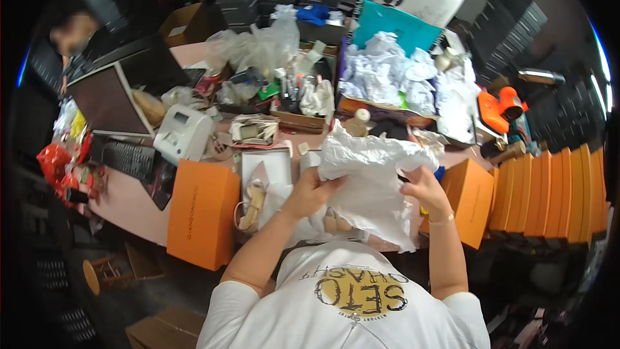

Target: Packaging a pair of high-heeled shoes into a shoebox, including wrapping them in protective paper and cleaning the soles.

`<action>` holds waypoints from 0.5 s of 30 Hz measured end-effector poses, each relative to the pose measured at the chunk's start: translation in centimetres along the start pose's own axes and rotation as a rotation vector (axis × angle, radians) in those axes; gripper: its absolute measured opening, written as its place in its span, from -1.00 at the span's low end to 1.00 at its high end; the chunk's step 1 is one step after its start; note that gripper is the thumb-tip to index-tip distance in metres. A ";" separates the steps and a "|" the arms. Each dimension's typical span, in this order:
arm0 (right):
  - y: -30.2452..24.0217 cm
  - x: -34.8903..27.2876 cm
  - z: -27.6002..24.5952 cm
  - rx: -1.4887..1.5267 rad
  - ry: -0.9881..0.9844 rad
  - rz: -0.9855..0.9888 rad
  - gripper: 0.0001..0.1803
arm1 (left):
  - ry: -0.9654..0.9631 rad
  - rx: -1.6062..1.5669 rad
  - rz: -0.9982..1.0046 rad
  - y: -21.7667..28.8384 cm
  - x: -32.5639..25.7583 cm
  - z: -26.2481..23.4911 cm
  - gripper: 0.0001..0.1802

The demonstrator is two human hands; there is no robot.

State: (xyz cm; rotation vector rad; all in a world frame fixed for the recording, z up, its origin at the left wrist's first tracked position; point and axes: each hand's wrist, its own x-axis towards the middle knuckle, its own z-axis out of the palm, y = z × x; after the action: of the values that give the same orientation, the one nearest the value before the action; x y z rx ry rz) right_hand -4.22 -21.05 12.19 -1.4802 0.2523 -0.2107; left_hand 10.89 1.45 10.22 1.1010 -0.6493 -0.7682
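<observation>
A: What do the person's hands have hold of?

B: A big sheet of white tissue paper (371, 184), crumpled and spread open between them. The left hand (311, 192) grips its edge at about nine o'clock, fingers clenched into the paper. The right hand (423, 189) pinches the opposite edge at three o'clock — the two pull apart, which keeps the sheet stretched rather than bunched.

A: And where does the sheet sit?

B: Just above the near edge of the pink tabletop (129, 203), close to the person's chest, draping down at six o'clock. Something pale and rounded (336, 223) peeks out beneath it; what it is cannot be told.

A: What lies around it?

B: At nine o'clock of the left hand an open white box (268, 165) holds a tan strappy sandal (253, 203). Beyond that, an orange box lid (201, 210) leans upright against the tabletop's edge. At three o'clock a row of orange boxes (549, 194) stands on edge, packed side by side — likely stacked so for easy reach.

A: Farther back?

B: At twelve o'clock a carton full of crumpled white paper (387, 74). At ten o'clock a small white label printer (183, 132) beside a laptop (119, 94).
</observation>
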 end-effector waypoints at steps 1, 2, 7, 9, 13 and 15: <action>-1.4 0.8 0.8 0.085 -0.014 0.061 0.25 | -0.054 0.046 0.014 0.7 0.4 -0.5 -0.75; -1.8 1.5 1.5 0.009 -0.023 -0.071 0.00 | -0.113 0.091 0.032 1.0 1.2 -0.5 -0.76; -5.0 3.7 5.8 -0.277 0.087 -0.131 -0.82 | 0.166 -0.055 0.254 0.6 2.1 1.3 -0.36; -4.4 4.8 5.6 -0.287 0.212 -0.217 -0.83 | 0.111 0.021 0.282 -1.3 1.3 1.6 -0.04; -3.8 5.5 7.6 -0.306 0.296 -0.413 -0.85 | 0.193 -0.213 -0.141 -6.2 -3.0 5.4 -0.29; -3.9 5.6 7.1 -0.419 0.384 -0.593 -0.82 | 0.149 -0.347 -0.333 -7.2 -3.0 4.8 -0.36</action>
State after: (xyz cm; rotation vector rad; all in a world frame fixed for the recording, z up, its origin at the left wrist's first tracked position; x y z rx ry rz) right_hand 3.30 -16.20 16.34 -1.8992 0.1626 -0.9730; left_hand 3.81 -0.52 4.78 0.9434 -0.1945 -1.0298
